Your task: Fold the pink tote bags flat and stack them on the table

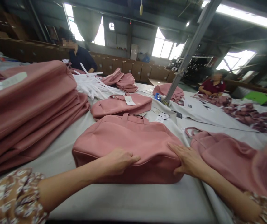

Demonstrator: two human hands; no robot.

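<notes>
A pink bag [124,137] lies in front of me on the covered table, its handle at the far side and its bottom panel turned toward me. My left hand [121,160] is closed, pinching the bag at the seam along its near edge. On the bag's right end rests my right hand [187,158], fingers stretched over the top and thumb lower on the side. Just behind it is another pink bag [121,105] with a white tag [129,100] at its handle.
A tall stack of pink bags [30,115] stands at left. More pink bags [226,152] lie at right. Behind are white strips [91,82], small cards [162,116] and a metal post [187,56]. Two people [80,57] work across the tables, one in maroon [214,85] at right.
</notes>
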